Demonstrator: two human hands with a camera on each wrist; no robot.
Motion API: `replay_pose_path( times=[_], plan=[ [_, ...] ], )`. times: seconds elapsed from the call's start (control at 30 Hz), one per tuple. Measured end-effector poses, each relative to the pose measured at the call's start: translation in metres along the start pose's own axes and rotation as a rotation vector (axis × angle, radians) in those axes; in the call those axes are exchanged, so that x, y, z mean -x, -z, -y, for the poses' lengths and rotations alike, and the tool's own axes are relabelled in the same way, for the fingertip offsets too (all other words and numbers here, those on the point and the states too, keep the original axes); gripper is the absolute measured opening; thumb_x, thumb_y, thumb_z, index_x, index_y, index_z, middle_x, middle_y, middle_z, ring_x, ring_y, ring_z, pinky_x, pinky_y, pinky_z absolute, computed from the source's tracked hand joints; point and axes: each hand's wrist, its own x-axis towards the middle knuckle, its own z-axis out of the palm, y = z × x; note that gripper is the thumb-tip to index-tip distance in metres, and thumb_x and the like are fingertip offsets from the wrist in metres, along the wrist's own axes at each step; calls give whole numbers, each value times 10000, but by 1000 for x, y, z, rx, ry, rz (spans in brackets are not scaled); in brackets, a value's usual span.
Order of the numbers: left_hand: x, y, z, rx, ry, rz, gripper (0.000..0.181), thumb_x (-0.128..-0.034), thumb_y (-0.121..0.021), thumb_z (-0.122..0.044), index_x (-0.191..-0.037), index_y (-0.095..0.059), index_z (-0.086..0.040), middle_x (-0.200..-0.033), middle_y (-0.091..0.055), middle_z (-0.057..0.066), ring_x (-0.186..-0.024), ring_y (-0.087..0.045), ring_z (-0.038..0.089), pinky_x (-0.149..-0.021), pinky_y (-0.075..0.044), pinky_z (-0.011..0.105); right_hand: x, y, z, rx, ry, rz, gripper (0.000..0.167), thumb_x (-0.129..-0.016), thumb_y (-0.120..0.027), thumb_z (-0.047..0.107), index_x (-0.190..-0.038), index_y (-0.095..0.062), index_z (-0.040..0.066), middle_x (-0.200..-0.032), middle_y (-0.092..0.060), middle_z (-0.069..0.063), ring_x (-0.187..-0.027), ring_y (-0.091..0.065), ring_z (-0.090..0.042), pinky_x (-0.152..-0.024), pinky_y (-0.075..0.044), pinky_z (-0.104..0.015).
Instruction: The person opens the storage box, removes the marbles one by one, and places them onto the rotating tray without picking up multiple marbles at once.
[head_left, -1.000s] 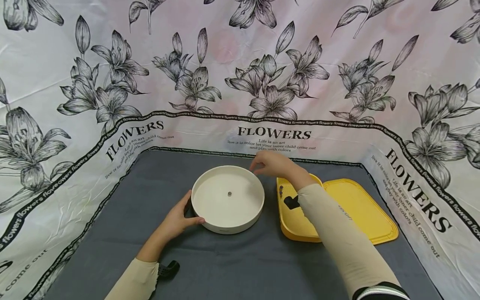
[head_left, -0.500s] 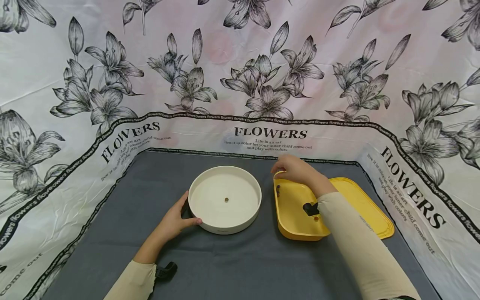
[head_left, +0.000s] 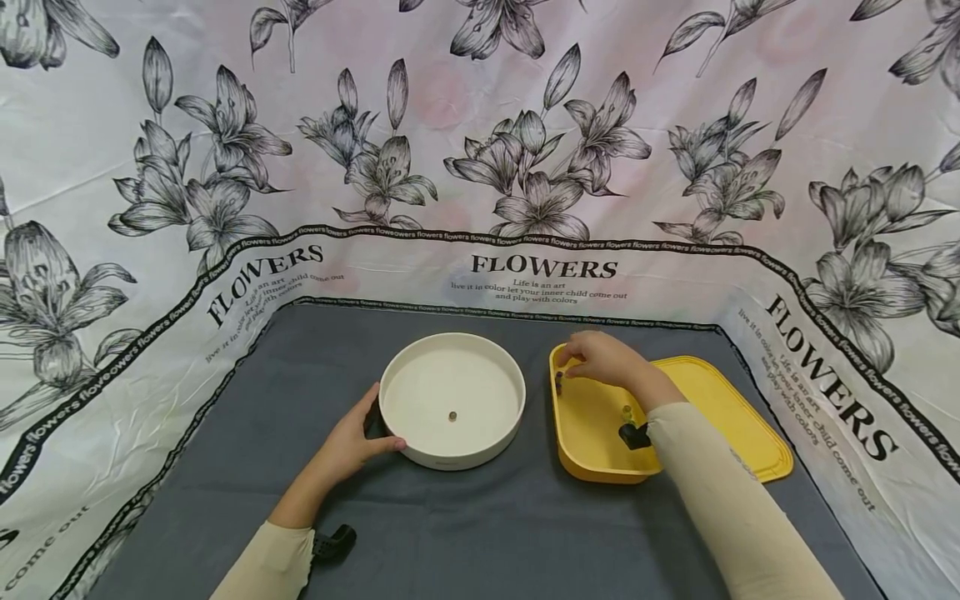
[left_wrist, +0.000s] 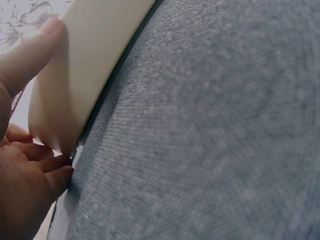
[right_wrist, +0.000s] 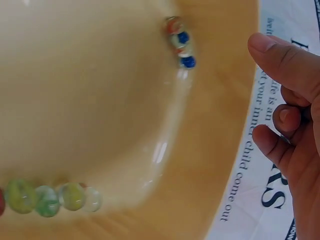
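Note:
A round white dish (head_left: 452,379) stands on the grey cloth with one small marble (head_left: 452,416) on its floor. My left hand (head_left: 348,444) holds the dish at its left front side. In the left wrist view the thumb (left_wrist: 37,47) lies along the dish's outer wall (left_wrist: 95,60) and the fingers curl at its lower edge. My right hand (head_left: 603,360) hovers over the far left corner of a yellow box (head_left: 592,467), fingers loosely bent and holding nothing visible. Marbles (right_wrist: 47,201) line one side of the box, and a small blue and red cluster (right_wrist: 182,45) lies along another.
The box's yellow lid (head_left: 738,417) lies flat to the right of the box, partly behind the right sleeve (head_left: 720,475). A flower-printed curtain (head_left: 525,150) rises behind and beside the grey tabletop (head_left: 420,533).
My right hand has moved from beside the dish's far right rim to over the yellow box. The marble in the dish has rolled toward the near side. My left hand stays on the dish.

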Motion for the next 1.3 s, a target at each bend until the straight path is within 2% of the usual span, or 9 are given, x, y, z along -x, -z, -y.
replay_pose_path(
  times=[0.13,0.33,0.5,0.7,0.9,1.1,1.3],
  plan=[
    [0,0,0,-9,1,-8,1273,-751,-918,-418,-1645,-106,-18,-1700,-146,193,-1542,-231,392,-1228,-249,581,2,-6,-6,-4,-1,5,172,-922,-781,150,-1094,-793,140,-970,-660,30,-866,-559,-165,-800,-502,-392],
    [1,1,1,-14,-3,-11,1268,-758,-912,-421,-1644,-103,-11,-1699,-148,200,-1539,-237,396,-1223,-255,584,2,-15,-11,-53,8,11,158,-913,-788,139,-1069,-799,164,-1077,-727,42,-1056,-665,-224,-971,-546,-486],
    [1,0,1,5,-8,-6,1265,-756,-916,-412,-1644,-107,-15,-1701,-150,189,-1541,-239,382,-1225,-262,570,1,-21,-15,-86,-4,37,167,-907,-787,133,-1065,-797,187,-1089,-732,49,-1092,-664,-226,-1003,-537,-503],
    [-1,0,1,15,-12,0,1263,-761,-916,-399,-1643,-101,-8,-1702,-139,190,-1542,-231,381,-1224,-265,565,-1,-30,-20,-125,-38,56,152,-889,-808,180,-1038,-801,207,-1048,-719,68,-999,-640,-164,-964,-539,-444],
    [-1,0,1,8,1,0,1282,-750,-919,-419,-1644,-95,-12,-1704,-132,191,-1543,-228,391,-1221,-270,570,-4,-36,-23,-121,-9,63,120,-865,-829,175,-970,-801,226,-977,-714,80,-873,-583,-135,-857,-523,-369],
    [0,0,1,17,2,0,1284,-750,-919,-417,-1645,-92,-15,-1705,-127,186,-1547,-219,386,-1226,-260,570,-6,-40,-25,-129,-14,70,125,-854,-844,175,-955,-797,233,-949,-696,76,-829,-571,-127,-801,-510,-327],
    [0,0,1,15,-3,-2,1272,-759,-917,-401,-1645,-90,-13,-1703,-133,188,-1547,-217,382,-1227,-254,566,-8,-43,-24,-146,-3,86,109,-851,-834,118,-920,-789,190,-895,-683,53,-796,-591,-112,-772,-536,-292]
  ],
)
